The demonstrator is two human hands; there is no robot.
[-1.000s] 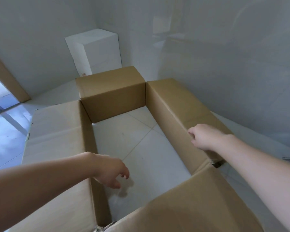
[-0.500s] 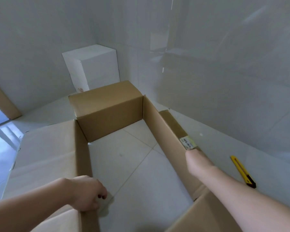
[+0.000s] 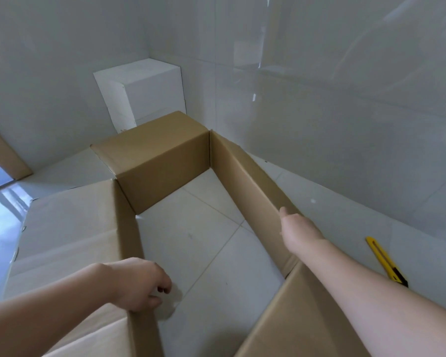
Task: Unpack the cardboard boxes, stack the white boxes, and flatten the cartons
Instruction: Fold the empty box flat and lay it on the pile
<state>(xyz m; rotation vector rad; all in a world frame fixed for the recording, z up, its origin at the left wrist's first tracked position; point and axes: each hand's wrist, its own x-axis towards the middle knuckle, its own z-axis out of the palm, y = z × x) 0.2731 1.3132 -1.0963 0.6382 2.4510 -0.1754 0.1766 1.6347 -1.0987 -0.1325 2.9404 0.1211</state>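
On pale tiled floor (image 3: 206,243), bottomless carton (image 3: 162,161) in white-walled corner.

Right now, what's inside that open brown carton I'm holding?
Nothing: inside the carton only bare floor tile shows, since its bottom is open. The left hand grips one wall, the right hand the other. The near corner is out of frame.

Open-bottomed carton (image 3: 162,168) stands on the floor (image 3: 206,243), floor showing inside its walls. White boxes (image 3: 144,91) stacked behind it in the room corner. Utility knife (image 3: 386,261) on floor right of carton, near the right wall (image 3: 345,124).
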